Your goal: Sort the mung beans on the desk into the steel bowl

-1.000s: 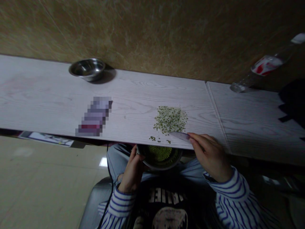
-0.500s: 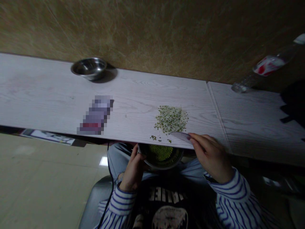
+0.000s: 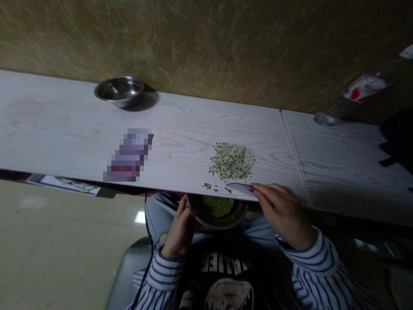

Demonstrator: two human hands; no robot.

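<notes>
My left hand (image 3: 180,228) grips the rim of a metal bowl (image 3: 222,224) held above my lap, under the front edge of the table. Green mung beans (image 3: 217,206) lie inside it. My right hand (image 3: 282,211) pinches one end of a thin, flat, purplish blade-like piece (image 3: 239,187), its exact kind unclear. That piece lies low over the table near the front edge, beside a few loose beans (image 3: 210,187). Just beyond it spreads a pile of green beans mixed with white grains (image 3: 231,160).
A second metal bowl (image 3: 119,91) stands near the wall at the left. A blurred-out, phone-shaped object (image 3: 129,155) lies closer to the front edge. At the right are a plastic bottle (image 3: 358,90) and a dark object (image 3: 398,137). The white table (image 3: 180,129) meets a brown wall.
My right hand has shifted slightly left and toward the front edge with the flat piece, away from the pile. My left hand and the bowl stay nearly where they were.
</notes>
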